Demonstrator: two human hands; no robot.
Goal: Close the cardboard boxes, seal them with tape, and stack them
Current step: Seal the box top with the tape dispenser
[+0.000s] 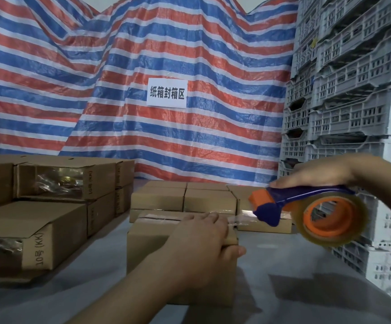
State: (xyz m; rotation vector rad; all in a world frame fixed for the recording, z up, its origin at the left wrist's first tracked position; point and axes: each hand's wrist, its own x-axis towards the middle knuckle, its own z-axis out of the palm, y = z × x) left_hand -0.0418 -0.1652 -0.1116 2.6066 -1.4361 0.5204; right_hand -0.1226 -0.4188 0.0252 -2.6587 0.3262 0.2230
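Cardboard box [147, 244] looks light and stiff, best steadied on top where the left hand [199, 239] presses flat, while the right hand [318, 175] grips the tape dispenser [306, 206] beside it.

Brown boxes [157, 244] — red-blue-white striped tarp [143, 54]
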